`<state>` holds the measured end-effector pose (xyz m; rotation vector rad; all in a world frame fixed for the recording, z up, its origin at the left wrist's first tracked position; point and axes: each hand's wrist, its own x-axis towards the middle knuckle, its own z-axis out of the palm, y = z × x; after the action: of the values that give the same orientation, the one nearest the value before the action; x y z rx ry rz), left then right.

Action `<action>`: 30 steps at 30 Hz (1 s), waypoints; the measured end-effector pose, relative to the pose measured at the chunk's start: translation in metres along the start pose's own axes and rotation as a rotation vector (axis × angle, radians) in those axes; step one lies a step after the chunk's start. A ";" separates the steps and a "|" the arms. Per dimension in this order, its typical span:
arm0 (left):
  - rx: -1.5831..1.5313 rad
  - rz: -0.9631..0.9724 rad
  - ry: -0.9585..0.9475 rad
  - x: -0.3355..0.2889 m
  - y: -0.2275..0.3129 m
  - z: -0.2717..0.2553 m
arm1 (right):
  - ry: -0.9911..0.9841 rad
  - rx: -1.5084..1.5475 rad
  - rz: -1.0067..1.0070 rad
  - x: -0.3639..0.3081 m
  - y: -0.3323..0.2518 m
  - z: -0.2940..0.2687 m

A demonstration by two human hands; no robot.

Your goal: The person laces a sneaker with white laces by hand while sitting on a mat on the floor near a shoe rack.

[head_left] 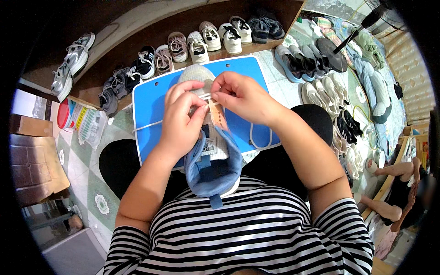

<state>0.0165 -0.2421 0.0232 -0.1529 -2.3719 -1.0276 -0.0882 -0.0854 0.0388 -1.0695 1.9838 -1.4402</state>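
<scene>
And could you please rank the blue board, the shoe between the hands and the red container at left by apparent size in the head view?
Largest to smallest:
1. Blue board, though partly covered
2. Shoe
3. Red container, seemingly farther away

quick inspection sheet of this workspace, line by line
surface: blue board with a white rim
job's things: grey shoe with blue lining, toe pointing away; white lace trailing to both sides
clutter: paired shoes along a brown ledge, more on the floor at right
hands: right hand pinches the lace; left hand is close against it, grip unclear
cables: thin yellowish cord at right
surroundings: fan, brown box, another person at right
</scene>
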 end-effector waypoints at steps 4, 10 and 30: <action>-0.001 0.028 0.119 -0.008 -0.001 0.002 | 0.028 0.065 -0.050 -0.002 0.011 0.003; -0.573 0.061 0.196 -0.018 -0.009 0.009 | 0.065 0.126 -0.026 -0.002 0.008 0.008; -0.065 -0.186 -0.229 -0.002 0.009 -0.018 | -0.092 -0.225 -0.005 -0.024 -0.018 -0.002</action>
<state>0.0282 -0.2481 0.0379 -0.0774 -2.5983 -1.2329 -0.0698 -0.0676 0.0545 -1.2129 2.1144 -1.1676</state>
